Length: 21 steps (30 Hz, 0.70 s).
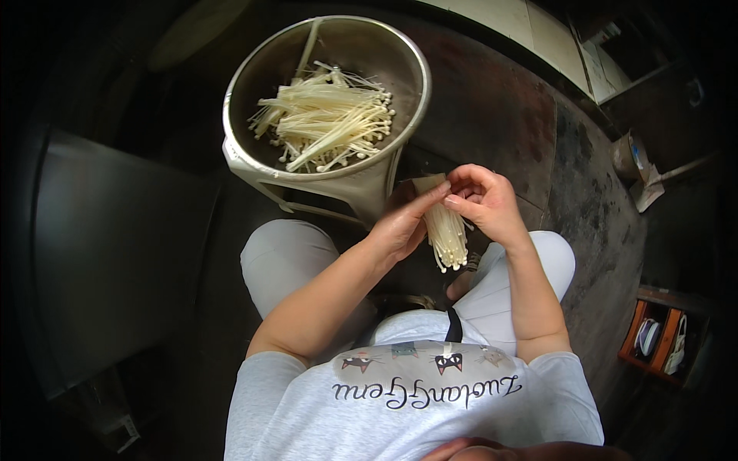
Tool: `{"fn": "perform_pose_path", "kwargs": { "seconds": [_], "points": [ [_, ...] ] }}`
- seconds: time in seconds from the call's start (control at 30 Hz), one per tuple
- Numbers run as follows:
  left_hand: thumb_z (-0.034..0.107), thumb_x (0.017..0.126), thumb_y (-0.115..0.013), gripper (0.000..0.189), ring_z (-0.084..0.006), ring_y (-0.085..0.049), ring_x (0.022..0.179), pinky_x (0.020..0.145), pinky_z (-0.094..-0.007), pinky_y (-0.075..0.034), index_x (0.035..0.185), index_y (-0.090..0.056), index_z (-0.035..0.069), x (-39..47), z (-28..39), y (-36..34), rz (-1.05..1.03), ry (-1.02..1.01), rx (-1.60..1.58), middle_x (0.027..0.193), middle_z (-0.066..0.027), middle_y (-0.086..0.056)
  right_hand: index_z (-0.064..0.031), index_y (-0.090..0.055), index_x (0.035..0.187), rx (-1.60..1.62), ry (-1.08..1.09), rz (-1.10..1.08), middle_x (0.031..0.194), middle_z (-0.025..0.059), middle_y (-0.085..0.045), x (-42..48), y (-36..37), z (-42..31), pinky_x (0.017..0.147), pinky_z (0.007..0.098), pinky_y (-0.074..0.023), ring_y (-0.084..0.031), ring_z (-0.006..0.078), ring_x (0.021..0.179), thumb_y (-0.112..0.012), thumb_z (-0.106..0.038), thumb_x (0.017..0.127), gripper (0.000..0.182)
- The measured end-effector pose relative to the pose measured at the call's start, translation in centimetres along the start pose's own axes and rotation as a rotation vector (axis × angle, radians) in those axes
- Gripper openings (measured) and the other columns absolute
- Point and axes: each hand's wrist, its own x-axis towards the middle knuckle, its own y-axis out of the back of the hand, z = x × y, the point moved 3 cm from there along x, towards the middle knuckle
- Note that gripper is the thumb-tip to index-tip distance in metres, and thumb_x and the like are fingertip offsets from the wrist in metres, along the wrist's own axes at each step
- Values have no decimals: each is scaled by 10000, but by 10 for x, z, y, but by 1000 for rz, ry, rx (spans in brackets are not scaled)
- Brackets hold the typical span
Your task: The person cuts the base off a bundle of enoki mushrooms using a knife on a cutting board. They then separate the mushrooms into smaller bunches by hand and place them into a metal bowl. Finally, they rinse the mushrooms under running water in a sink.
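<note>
My left hand (403,225) grips a bunch of enoki mushrooms (447,233) between my knees, its thumb lying across the upper part. The small caps hang downward, toward my body. On the bunch's other side, my right hand (487,199) has its thumb and bent fingers pinched at the stems, close to the left thumb. A pale root end (429,182) shows above the left thumb. Ahead and to the left, a round metal basin (403,124) holds a loose heap of separated enoki (328,121).
The basin rests on a pale plastic stool (369,196). Dark floor slabs (501,127) spread to the right. A container like a bucket (628,155) and a small wooden shelf unit (657,334) stand at far right. A large dark panel (121,248) is at left.
</note>
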Motion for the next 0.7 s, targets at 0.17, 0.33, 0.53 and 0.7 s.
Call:
{"fn": "perform_pose_path", "kwargs": {
  "seconds": [0.17,0.33,0.53,0.7],
  "points": [
    [149,850,-584,345,-151,-524,1005,887,-295,-405,1148,-487,4,6,-14,7,-54,-46,158,1055,-70,-557,28,-632,896,-35,-39,-22,782,40,-627,2,25,11,591,202,-475,-572,70,680,-653,-42,781,136],
    [158,797,-674,451,-140,-530,983,863,-278,-426,1170,-466,15,8,-21,9,22,-91,450,1061,-62,-552,41,-637,889,69,-125,-68,790,74,-645,-6,38,19,660,241,-506,-603,107,717,-660,-65,780,153],
    [111,706,-759,495,-133,-545,939,819,-265,-453,1108,-481,35,7,-19,1,76,-133,596,1015,-50,-560,50,-631,912,181,-85,-111,801,85,-647,-18,41,12,677,237,-511,-610,110,736,-666,-47,764,180],
    [60,705,-753,429,-110,-545,890,779,-257,-465,1044,-489,51,7,-20,1,60,-215,803,958,-31,-565,50,-619,899,148,-117,-156,824,67,-627,-19,41,11,697,230,-513,-603,104,754,-665,-14,750,169]
  ]
}}
